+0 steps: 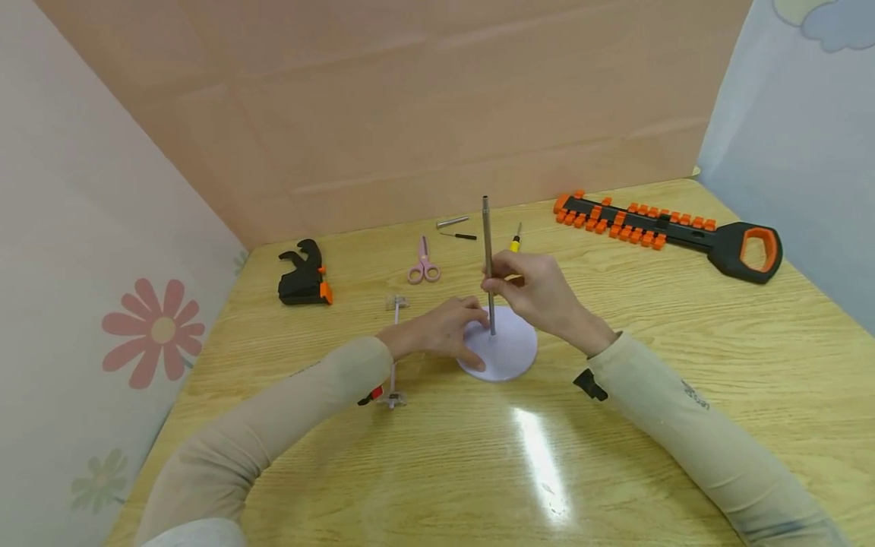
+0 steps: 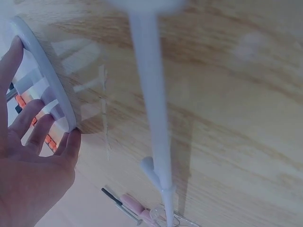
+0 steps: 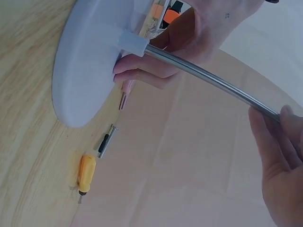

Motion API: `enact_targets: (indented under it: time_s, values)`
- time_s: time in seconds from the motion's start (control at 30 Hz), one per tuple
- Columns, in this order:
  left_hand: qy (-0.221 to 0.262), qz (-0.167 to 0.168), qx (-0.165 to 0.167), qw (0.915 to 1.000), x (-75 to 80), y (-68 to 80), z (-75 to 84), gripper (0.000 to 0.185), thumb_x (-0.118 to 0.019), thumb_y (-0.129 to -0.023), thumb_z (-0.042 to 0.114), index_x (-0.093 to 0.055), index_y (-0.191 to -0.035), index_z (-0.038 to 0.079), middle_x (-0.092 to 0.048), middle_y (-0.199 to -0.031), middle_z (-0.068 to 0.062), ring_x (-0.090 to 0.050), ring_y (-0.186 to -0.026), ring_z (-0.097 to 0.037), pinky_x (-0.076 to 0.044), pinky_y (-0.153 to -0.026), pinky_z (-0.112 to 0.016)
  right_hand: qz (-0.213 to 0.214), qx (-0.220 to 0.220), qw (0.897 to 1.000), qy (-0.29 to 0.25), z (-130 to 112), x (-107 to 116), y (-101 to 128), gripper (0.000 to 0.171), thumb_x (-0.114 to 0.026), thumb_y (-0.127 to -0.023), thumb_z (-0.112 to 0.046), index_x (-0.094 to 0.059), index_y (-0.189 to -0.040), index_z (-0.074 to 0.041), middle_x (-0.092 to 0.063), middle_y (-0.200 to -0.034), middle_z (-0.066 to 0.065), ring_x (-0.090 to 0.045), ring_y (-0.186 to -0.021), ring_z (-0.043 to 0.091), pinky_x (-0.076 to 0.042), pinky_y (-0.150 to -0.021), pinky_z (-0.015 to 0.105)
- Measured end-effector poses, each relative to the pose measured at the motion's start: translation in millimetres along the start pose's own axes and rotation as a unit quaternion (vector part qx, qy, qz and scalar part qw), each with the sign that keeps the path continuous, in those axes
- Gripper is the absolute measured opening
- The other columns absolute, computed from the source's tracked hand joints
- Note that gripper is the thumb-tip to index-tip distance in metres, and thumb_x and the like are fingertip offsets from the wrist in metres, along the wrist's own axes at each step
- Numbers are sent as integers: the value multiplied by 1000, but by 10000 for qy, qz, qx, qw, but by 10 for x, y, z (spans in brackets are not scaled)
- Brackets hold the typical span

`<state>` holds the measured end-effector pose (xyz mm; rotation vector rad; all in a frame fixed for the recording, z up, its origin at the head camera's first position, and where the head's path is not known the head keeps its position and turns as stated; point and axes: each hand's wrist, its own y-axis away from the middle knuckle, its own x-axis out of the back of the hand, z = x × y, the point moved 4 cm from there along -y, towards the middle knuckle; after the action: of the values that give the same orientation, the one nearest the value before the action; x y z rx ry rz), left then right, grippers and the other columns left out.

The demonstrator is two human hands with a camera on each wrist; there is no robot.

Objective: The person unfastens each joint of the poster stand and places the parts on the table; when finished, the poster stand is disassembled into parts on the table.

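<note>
1. On the wooden table [image 1: 683,319], the round white base [image 1: 511,357] lies flat, with the metal pole [image 1: 488,237] standing up from its middle.
2. The left hand [image 1: 446,330] is spread out, its fingers touching the base.
3. The right hand [image 1: 540,290] pinches the pole above the base.
4. Left of the base lies a thin white bar [image 1: 396,316]; farther left sits a black clamp [image 1: 301,284].
5. Behind the base are pink scissors [image 1: 424,263] and a yellow screwdriver [image 1: 515,245].

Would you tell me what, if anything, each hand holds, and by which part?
The right hand pinches the metal rod partway along its length. The left hand rests, fingers spread, on the left side of the white disc.
</note>
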<state>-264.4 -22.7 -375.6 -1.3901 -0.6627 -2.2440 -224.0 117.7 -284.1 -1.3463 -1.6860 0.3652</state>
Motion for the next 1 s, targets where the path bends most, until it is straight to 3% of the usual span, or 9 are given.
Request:
enact_targets:
  time_s: [0.23,0.33,0.47,0.63,1.0]
  values:
    - [-123,-82,51,9999,46,-24,32,67,-82,-71,41,-59,-127,13,-47,-123,-3,-42,-112,-21,-40,-91,-29,1108,335,9933,21,-268,451,-139,18,-72,-72,18,-63,-85,9,-67,-75,13,-67,-69,13,-53,-60,21]
    - [-198,-96,88,9997,45,-19,29,68,-82,-71,42,-58,-128,13,-46,-124,-4,-42,-113,-21,-39,-92,-29,979,136,9951,4,-253,482,-126,17,-72,-73,15,-63,-86,9,-67,-76,12,-66,-69,8,-53,-60,21]
    - [-130,-139,171,9997,-3,6,19,68,-81,-72,43,-57,-129,14,-45,-125,-3,-40,-113,-21,-39,-92,-29,740,3,9973,6,-196,425,-100,16,-73,-76,8,-63,-88,8,-69,-79,12,-67,-68,15,-54,-60,23]
    - [31,-123,208,9997,-47,13,9,68,-81,-72,43,-57,-129,14,-45,-124,-1,-39,-114,-22,-40,-92,-29,709,29,9975,54,-176,387,-90,16,-73,-76,9,-63,-87,5,-69,-79,8,-67,-66,18,-54,-59,22]
    - [-130,-117,50,9998,-38,0,6,69,-80,-72,46,-58,-129,14,-45,-124,-2,-41,-112,-22,-39,-91,-29,629,-23,9980,32,-172,350,-73,19,-74,-75,9,-65,-91,5,-70,-79,7,-67,-66,15,-54,-59,22]
